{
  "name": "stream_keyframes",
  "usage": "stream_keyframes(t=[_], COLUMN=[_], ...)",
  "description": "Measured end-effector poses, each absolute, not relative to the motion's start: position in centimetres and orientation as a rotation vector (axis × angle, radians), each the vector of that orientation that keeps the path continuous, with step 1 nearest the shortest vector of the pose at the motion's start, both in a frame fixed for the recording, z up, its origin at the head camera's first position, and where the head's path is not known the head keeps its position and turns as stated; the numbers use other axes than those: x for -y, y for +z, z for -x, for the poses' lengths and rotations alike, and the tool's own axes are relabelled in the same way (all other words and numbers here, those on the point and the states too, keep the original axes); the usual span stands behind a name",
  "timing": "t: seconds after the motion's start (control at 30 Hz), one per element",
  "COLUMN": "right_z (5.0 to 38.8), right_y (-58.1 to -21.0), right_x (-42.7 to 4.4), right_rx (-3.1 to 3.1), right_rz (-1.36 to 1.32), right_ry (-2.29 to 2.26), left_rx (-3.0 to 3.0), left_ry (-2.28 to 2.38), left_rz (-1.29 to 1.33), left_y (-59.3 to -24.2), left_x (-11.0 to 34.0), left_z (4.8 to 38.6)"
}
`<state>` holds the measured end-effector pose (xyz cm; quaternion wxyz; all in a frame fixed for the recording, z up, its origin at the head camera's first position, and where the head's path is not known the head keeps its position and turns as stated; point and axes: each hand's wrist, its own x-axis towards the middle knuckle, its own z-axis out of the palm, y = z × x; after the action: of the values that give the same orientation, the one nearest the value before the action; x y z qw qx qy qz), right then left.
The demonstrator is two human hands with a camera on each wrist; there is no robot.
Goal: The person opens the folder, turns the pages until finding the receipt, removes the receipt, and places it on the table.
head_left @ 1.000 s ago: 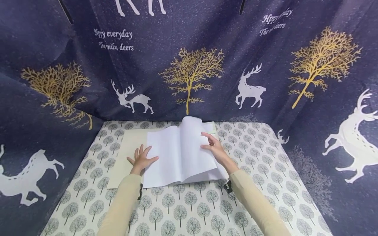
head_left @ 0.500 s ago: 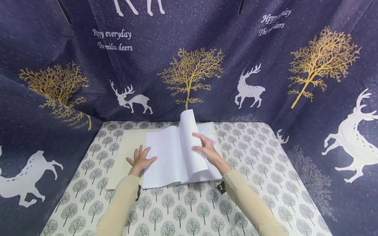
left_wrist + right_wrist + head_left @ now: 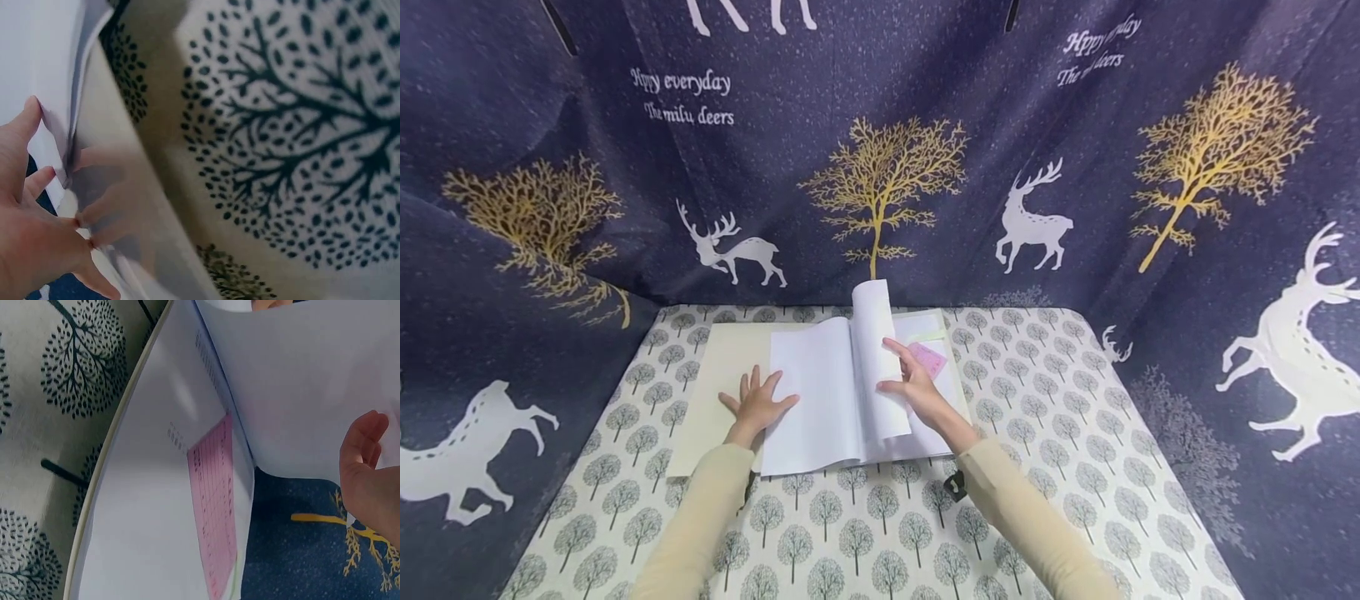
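An open book with white pages and a cream cover [image 3: 718,383] lies on the table in the head view. My left hand [image 3: 760,408], fingers spread, rests across the cover and the edge of the left page [image 3: 812,400]; the left wrist view shows this hand [image 3: 37,231] close to the page edges. Near the book's middle, my right hand [image 3: 921,390] holds a raised, curled page [image 3: 872,358], thumb and forefinger on its near face. Its other fingers show behind the sheet in the right wrist view. A pink printed slip [image 3: 212,500] lies on the right page beneath.
A pale green strip [image 3: 928,336] sits above the pink slip on the right page. The tablecloth [image 3: 1037,500] has a grey tree print. Behind the table hangs a dark blue curtain [image 3: 955,250] with deer and golden trees.
My right hand has moved left with the page, which now stands steeper and more curled. The pink slip and green strip have come into fuller view. The left hand stays in place.
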<state>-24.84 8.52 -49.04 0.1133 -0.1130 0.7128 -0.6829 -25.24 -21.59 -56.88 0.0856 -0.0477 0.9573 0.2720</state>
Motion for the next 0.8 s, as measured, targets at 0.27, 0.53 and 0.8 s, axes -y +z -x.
stream_keyframes(t=[0.27, 0.53, 0.8], right_z=[24.3, 23.6, 23.4], right_y=[-49.4, -50.0, -50.6], right_x=[-7.6, -6.5, -5.0], right_rx=[-2.106, -2.087, -2.029], right_rz=[0.358, 0.283, 0.285], right_ry=[-1.967, -1.929, -1.921], left_rx=[-2.894, -2.997, -3.000], left_ry=[0.737, 0.543, 0.748], left_rz=[0.070, -0.067, -0.077], left_y=[-55.5, -54.3, -52.5], left_x=[20.8, 19.9, 19.4], left_z=[25.7, 26.4, 27.0])
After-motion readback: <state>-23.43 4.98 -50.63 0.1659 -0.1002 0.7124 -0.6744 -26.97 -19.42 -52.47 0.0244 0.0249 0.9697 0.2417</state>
